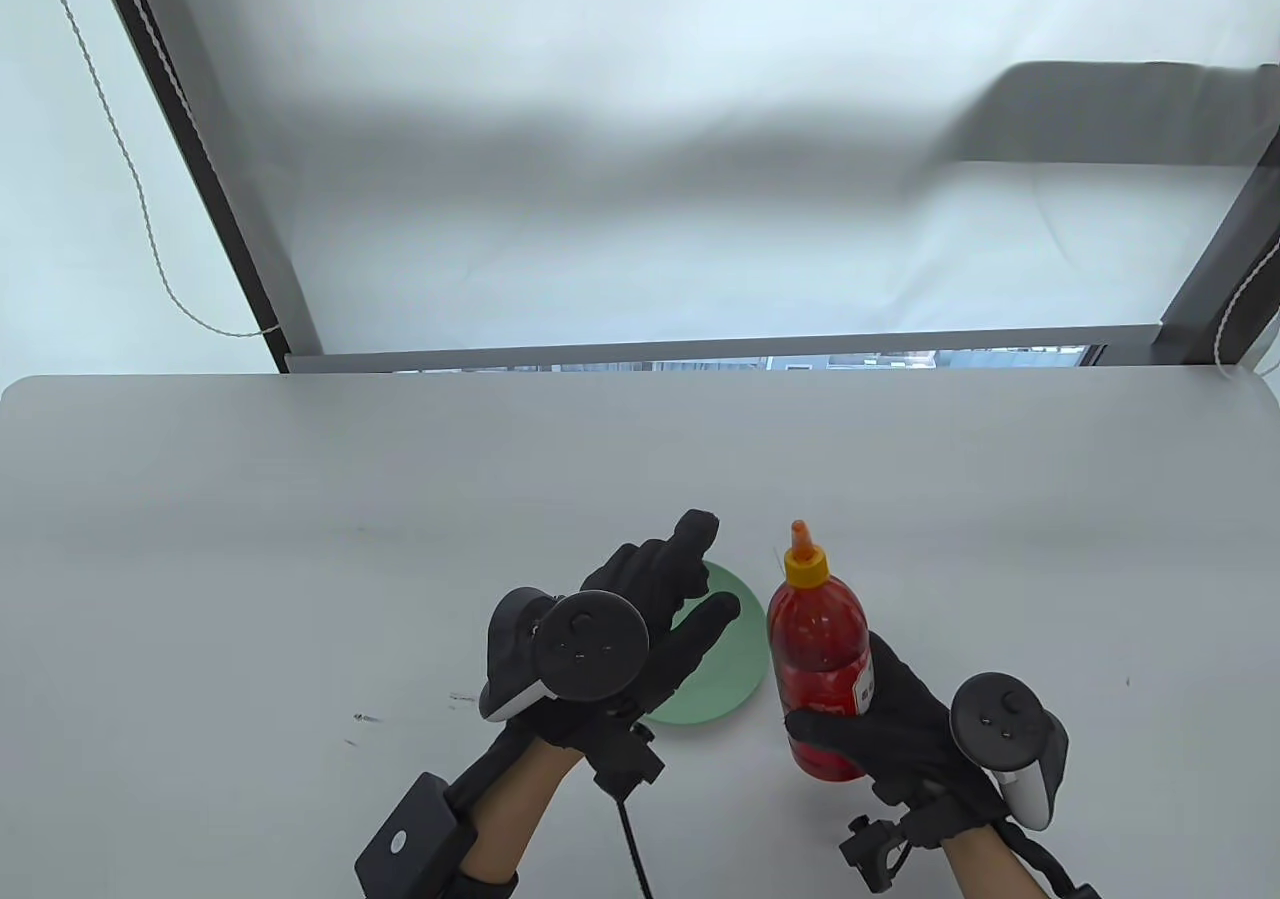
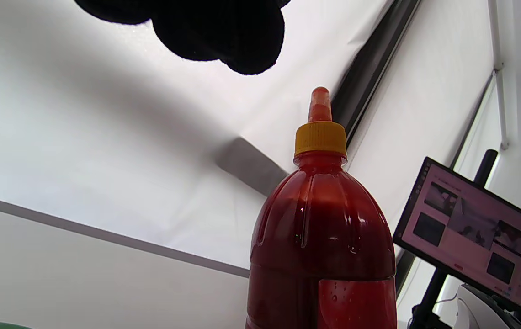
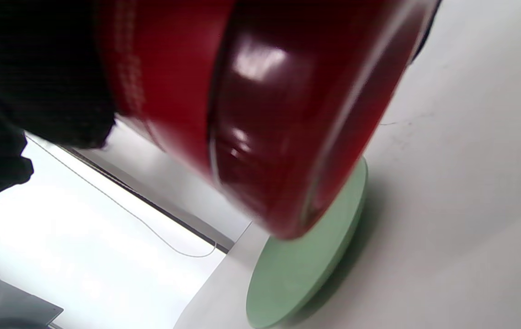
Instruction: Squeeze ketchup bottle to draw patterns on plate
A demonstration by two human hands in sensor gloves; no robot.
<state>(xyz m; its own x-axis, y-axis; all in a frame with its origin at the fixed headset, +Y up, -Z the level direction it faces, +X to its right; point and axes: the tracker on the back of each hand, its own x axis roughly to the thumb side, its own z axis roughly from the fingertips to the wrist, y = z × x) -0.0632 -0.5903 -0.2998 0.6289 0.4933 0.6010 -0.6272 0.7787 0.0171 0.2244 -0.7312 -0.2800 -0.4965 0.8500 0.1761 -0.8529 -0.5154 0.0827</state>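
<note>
We are gripping the ketchup bottle (image 1: 818, 661) upright in our right hand (image 1: 890, 729) — fingers wrapped around its lower body — just right of the green plate (image 1: 722, 684). Our left hand (image 1: 640, 619) is hovering spread over the plate, holding nothing.

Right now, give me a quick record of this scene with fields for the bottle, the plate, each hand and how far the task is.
bottle: ketchup bottle, upright, yellow cap with red nozzle on top
plate: green plate on the table, left of the bottle, no ketchup visible on it
right hand: right hand grips the bottle's lower body
left hand: left hand above the plate, fingers spread, holding nothing
task progress: no pattern drawn yet
</note>
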